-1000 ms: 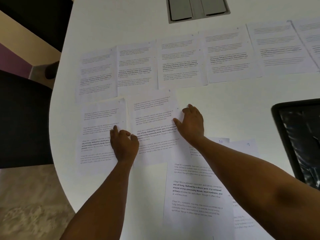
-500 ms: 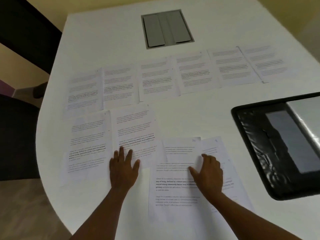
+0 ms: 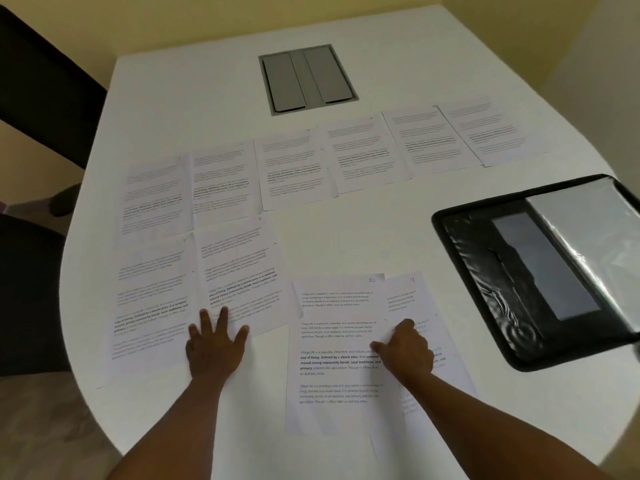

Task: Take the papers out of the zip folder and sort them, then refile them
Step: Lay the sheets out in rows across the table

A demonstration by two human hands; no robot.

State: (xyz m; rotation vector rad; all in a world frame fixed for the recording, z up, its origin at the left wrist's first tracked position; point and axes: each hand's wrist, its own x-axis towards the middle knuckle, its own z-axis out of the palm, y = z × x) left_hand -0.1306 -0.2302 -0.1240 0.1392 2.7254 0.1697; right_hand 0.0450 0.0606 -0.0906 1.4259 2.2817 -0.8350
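Six papers lie side by side in a row across the middle of the counter. Behind the row, a hatch sits set into the counter. In front of the row's left end lie two more sheets, side by side. To their right, nearer the person, a small overlapping stack lies. The open zip folder lies at the right edge.

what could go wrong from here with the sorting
The right hand rests on the page marked 10, which overlaps the page marked 9; sliding one may drag the other. The left hand lies flat on a laid-out page whose edges meet its neighbours', so a nudge could skew them.
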